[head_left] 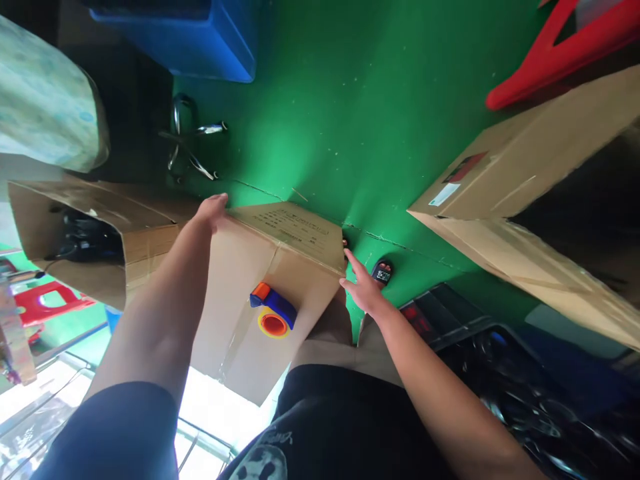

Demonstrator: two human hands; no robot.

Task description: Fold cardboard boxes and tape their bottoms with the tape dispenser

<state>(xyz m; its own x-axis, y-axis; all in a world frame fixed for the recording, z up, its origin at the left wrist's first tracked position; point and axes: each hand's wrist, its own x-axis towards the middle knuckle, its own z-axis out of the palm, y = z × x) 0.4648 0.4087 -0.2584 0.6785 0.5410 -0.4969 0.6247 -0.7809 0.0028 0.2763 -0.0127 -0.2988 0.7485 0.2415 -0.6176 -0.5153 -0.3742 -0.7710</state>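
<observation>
A closed cardboard box [230, 267] stands in front of my legs, with printed lettering on its far side panel and a strip of tape along the top seam. On its top rests a blue tape dispenser [277, 303] with an orange part and a yellow-and-orange roll. My left hand [213, 210] grips the box's far left corner, its fingers partly hidden. At the right corner, my right hand [364, 288] has the thumb near the top edge and the index finger along the side; its other fingers are hard to see.
Left of the box is an open carton [150, 247] holding dark items. A large open carton [480, 167] stands at right, near a red stool [545, 60]. Black crates [450, 313] lie beside my right arm. Ahead are a blue bin [220, 40] and a metal chair base [193, 137].
</observation>
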